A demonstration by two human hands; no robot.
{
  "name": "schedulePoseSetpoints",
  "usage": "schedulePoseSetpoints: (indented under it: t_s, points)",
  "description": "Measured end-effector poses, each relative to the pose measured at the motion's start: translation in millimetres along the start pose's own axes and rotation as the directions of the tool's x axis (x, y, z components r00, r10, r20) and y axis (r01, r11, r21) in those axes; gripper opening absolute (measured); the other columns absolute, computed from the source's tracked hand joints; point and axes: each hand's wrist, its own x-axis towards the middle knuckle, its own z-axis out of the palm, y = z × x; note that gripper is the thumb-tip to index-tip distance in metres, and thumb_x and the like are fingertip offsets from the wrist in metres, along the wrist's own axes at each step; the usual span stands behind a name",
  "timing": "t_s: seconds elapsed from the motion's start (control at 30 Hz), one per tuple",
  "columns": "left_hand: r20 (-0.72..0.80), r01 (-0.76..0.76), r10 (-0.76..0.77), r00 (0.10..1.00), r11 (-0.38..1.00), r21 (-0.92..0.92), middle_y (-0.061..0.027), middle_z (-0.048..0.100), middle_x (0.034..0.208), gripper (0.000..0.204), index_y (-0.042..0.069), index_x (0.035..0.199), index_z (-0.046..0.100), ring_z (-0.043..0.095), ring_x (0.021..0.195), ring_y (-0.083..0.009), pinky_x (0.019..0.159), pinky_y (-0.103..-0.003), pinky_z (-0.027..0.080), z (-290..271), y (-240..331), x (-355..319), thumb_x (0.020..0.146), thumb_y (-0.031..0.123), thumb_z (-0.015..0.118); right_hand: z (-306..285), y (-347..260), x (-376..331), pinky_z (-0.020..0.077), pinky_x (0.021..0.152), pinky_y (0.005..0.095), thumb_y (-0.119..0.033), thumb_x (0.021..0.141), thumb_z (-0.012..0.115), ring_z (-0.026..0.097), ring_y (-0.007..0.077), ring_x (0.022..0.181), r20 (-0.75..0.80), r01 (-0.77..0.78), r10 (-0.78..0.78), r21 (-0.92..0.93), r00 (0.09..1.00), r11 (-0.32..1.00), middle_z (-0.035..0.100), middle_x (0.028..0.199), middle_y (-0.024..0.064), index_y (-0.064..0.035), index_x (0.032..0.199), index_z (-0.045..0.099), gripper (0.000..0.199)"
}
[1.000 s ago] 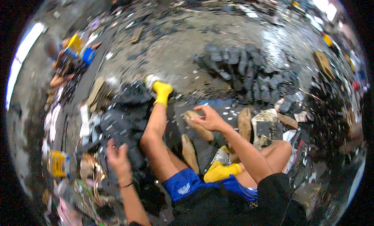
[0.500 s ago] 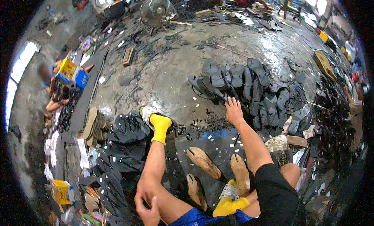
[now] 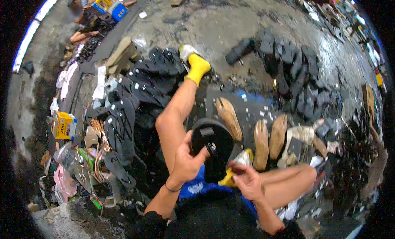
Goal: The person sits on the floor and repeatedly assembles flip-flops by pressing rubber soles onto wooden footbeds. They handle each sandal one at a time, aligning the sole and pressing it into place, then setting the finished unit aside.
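My left hand (image 3: 186,160) grips the left side of a black sandal (image 3: 210,156) above my lap, thumb lying across it. The sandal has a broad rounded end and a pale rectangular patch. To its right is my right hand (image 3: 248,183), fingers bent and smeared by motion, in front of a yellow sock (image 3: 226,179). Whether it holds anything cannot be made out. Ahead of my hands lie wooden shoe lasts: one last (image 3: 230,117) beyond the sandal, another last (image 3: 260,145) and a third last (image 3: 278,136) to the right.
A pile of dark sandals (image 3: 288,58) lies at far right on the floor. More black sandals (image 3: 152,74) are heaped beside my outstretched left leg. A yellow-and-blue box (image 3: 64,125) stands at left. Another person (image 3: 84,20) sits at far left behind a similar box (image 3: 109,4).
My right hand has come back from the far sandal pile to my lap. My left hand has risen from beside my knee and now grips a black sandal. The view has tilted downward.
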Motion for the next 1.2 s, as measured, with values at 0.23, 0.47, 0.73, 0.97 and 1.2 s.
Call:
schedulePoseSetpoints:
  t_s: [0.23,0.47,0.73,0.97,1.2]
  points:
    - [0.564,-0.24,0.094,0.821,0.952,0.192,-0.0172,0.064,0.126,0.061,-0.002,0.132,0.057,0.064,0.115,-0.0304,0.099,-0.036,0.049,-2.6,1.3,-105.6,0.073,-0.005,0.072,-6.6,-80.0,-58.4,0.0528,0.093,0.0402,0.001,0.059,0.069,0.062,0.0306,0.108,0.597,0.555,-0.143,-0.595,0.79,0.582,0.059,0.122,0.01,-0.0129,0.137,0.056,0.08]
    - [0.526,-0.348,0.182,0.831,0.907,0.236,-0.0171,0.067,0.119,0.048,-0.001,0.119,0.062,0.065,0.111,-0.0331,0.096,-0.04,0.052,-12.9,-14.6,-127.2,0.073,-0.007,0.072,9.5,-77.7,-73.3,0.0523,0.089,0.0425,-0.003,0.058,0.07,0.06,0.0315,0.105,0.538,0.521,-0.146,-0.655,0.83,0.547,0.059,0.12,0.0092,-0.0097,0.122,0.06,0.065]
    - [0.35,-0.263,0.189,0.917,0.949,0.176,-0.0161,0.067,0.115,0.042,-0.001,0.105,0.056,0.067,0.104,-0.0286,0.092,-0.036,0.054,-10.1,-19.4,-129.6,0.069,-0.013,0.071,15.1,-36.8,-27.9,0.0432,0.098,0.0419,-0.019,0.08,0.078,0.056,0.0323,0.11,0.598,0.342,-0.095,-0.315,0.796,0.885,0.06,0.109,0.0127,-0.0078,0.105,0.06,0.032]
    - [-0.123,0.12,-0.14,0.982,0.98,-0.159,-0.0083,0.066,0.101,0.043,0.0,0.122,0.05,0.065,0.089,-0.0161,0.082,-0.03,0.055,-13.7,-51.4,-66.7,0.082,-0.007,0.064,-17.3,63.8,167.0,0.0431,0.104,0.0422,-0.028,0.081,0.079,0.052,0.0317,0.123,-0.047,0.19,-0.429,-0.849,0.902,0.493,0.053,0.133,0.0213,-0.0008,0.133,0.051,0.065]
    - [0.385,0.416,-0.216,0.897,0.704,-0.575,-0.0154,0.06,0.13,0.053,-0.001,0.139,0.044,0.065,0.103,-0.0249,0.089,-0.039,0.055,15.8,-99.3,-76.2,0.094,0.019,0.063,-56.5,84.0,150.0,0.0463,0.101,0.0385,-0.023,0.088,0.068,0.06,0.0276,0.116,-0.136,-0.116,0.077,-0.313,0.988,0.943,0.06,0.128,0.0148,0.0003,0.138,0.048,0.058]
